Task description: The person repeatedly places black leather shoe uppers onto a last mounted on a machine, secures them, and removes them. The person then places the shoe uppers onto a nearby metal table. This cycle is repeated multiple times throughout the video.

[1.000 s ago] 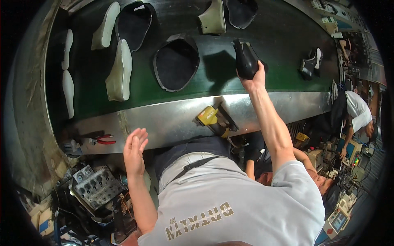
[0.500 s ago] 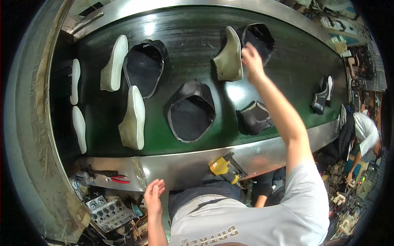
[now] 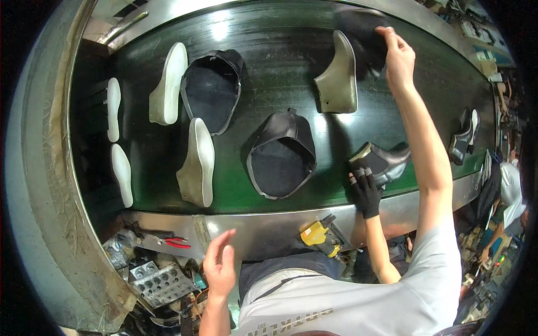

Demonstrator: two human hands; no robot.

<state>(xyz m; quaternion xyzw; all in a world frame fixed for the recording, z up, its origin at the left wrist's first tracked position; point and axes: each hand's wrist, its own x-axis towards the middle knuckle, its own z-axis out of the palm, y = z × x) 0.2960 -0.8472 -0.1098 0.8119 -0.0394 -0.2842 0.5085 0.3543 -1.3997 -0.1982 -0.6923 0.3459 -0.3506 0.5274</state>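
At the far right of the green belt, my right hand [image 3: 399, 61] is closed, with its fingertips at the edge of a motion-smeared black boot upper [image 3: 360, 28]. Beside that upper stands an olive shoe last [image 3: 339, 81]. Low at the near side, off the belt, my left hand [image 3: 219, 269] is open and holds nothing, thumb apart from the fingers. Two more olive lasts with white soles, one farther [image 3: 170, 89] and one nearer [image 3: 197, 168], lie on the left. Close to them are a black upper [image 3: 212, 89] and another black upper [image 3: 282, 159].
A co-worker's black-gloved hand [image 3: 367, 193] touches a black boot [image 3: 384, 162]. White insoles [image 3: 114, 109] lie at the belt's left end, a pair of dark shoes [image 3: 463, 137] at its right. A yellow tool [image 3: 319, 235] and red-handled pliers [image 3: 176, 242] rest on the metal edge [image 3: 269, 224].
My right hand has moved right and away from the olive last, and the black upper has shifted and blurred. A co-worker's gloved hand has come onto the boot. The whole view has shifted slightly.
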